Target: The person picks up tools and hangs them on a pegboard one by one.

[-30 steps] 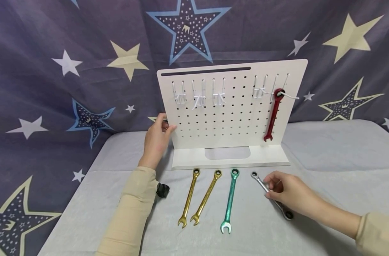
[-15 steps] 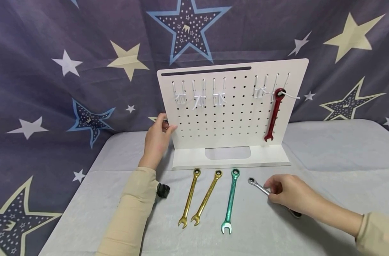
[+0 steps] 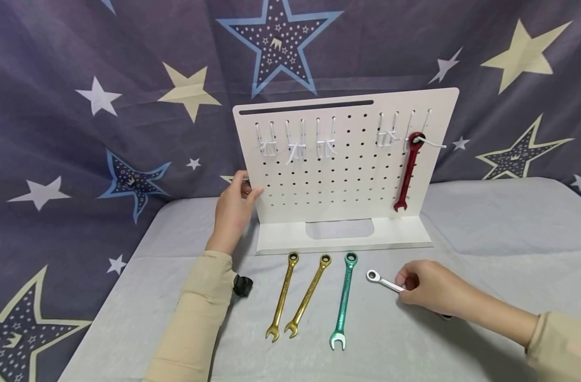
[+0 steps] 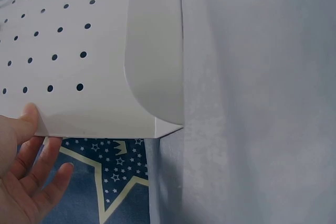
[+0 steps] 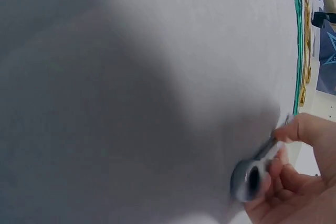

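My left hand (image 3: 233, 209) grips the left edge of a white pegboard (image 3: 314, 210), thumb on the front face and fingers behind, as the left wrist view (image 4: 31, 169) also shows. My right hand (image 3: 431, 289) pinches a silver ratchet wrench (image 3: 388, 284) by its shaft, just over the table. One ring end points left toward the green wrench (image 3: 345, 297); most of the other end hides under the hand, though the right wrist view shows a ring end (image 5: 247, 179), blurred. A red wrench (image 3: 407, 175) hangs from the rightmost hook of the pegboard.
Two gold wrenches, the left one (image 3: 283, 297) and the right one (image 3: 309, 294), lie in front of the pegboard's base. Several white hooks (image 3: 326, 146) stick out from the board. A starry curtain (image 3: 128, 106) hangs behind the grey-covered table (image 3: 486, 228).
The silver wrench has turned in my right hand: its visible ring end has swung left and toward me, its far end now mostly hidden. My left hand stays on the pegboard.
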`<state>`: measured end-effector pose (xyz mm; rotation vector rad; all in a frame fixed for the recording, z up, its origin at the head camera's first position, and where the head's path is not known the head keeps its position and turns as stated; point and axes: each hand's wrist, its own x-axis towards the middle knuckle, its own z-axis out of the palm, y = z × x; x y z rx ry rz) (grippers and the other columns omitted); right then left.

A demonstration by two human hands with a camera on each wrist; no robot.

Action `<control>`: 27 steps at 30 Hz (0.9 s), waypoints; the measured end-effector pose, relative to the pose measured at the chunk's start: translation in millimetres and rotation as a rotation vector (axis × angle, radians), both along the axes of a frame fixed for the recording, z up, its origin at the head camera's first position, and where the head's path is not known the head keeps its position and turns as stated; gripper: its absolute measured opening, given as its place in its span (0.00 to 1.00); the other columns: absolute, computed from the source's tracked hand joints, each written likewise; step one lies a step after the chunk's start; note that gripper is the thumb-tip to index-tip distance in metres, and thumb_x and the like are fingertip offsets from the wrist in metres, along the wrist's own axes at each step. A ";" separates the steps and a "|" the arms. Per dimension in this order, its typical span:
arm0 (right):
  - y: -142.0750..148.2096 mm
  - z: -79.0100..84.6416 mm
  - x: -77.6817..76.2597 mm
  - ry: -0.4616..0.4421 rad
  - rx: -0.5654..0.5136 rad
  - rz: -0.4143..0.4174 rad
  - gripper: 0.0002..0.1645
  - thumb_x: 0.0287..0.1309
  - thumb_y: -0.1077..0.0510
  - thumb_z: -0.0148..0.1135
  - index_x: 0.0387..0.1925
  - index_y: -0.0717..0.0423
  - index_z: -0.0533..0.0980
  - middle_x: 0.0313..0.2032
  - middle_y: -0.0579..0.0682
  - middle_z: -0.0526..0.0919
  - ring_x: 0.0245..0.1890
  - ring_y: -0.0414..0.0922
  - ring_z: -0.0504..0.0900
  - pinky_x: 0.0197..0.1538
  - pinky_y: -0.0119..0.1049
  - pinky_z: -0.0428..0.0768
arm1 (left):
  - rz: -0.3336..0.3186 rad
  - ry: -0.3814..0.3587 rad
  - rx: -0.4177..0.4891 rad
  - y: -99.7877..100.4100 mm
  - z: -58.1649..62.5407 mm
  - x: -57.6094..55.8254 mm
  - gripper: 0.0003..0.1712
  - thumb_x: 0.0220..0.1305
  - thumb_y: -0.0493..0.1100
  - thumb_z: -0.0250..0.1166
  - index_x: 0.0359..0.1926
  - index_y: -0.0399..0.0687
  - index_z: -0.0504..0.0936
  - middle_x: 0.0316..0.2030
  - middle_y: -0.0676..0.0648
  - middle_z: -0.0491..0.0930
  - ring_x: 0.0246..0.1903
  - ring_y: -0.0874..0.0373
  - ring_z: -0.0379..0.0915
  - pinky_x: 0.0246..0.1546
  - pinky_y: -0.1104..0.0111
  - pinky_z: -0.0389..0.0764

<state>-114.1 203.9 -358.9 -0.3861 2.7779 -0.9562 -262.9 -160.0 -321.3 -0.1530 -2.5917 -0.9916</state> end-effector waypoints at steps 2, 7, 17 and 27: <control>1.8 -0.1 -0.1 -0.022 -0.024 0.009 0.07 0.44 0.66 0.69 0.27 0.55 0.78 0.19 0.42 0.70 0.20 0.38 0.67 0.25 0.30 0.67 | -0.002 0.000 0.000 0.2 0.1 0.1 0.24 0.69 0.49 0.64 0.61 0.48 0.70 0.42 0.42 0.81 0.46 0.46 0.78 0.45 0.53 0.76; 5.5 -0.4 0.3 -0.054 -0.093 0.040 0.05 0.47 0.65 0.68 0.26 0.56 0.79 0.19 0.41 0.69 0.20 0.35 0.67 0.24 0.29 0.67 | -0.001 -0.004 0.000 0.5 0.9 0.5 0.24 0.69 0.49 0.64 0.61 0.48 0.70 0.42 0.42 0.81 0.46 0.46 0.78 0.45 0.53 0.76; 6.9 0.5 6.9 -0.042 -0.154 0.054 0.02 0.54 0.63 0.68 0.31 0.56 0.81 0.23 0.42 0.76 0.23 0.33 0.70 0.27 0.28 0.70 | 0.004 -0.002 -0.005 0.7 1.4 1.1 0.24 0.69 0.49 0.64 0.61 0.47 0.70 0.42 0.42 0.81 0.46 0.45 0.78 0.44 0.52 0.76; 7.8 2.9 5.8 -0.078 -0.244 0.030 0.04 0.57 0.62 0.67 0.35 0.59 0.81 0.26 0.45 0.79 0.26 0.35 0.73 0.28 0.29 0.73 | 0.002 -0.002 -0.007 1.7 0.5 0.6 0.25 0.69 0.49 0.64 0.62 0.47 0.70 0.43 0.42 0.81 0.46 0.46 0.78 0.45 0.53 0.76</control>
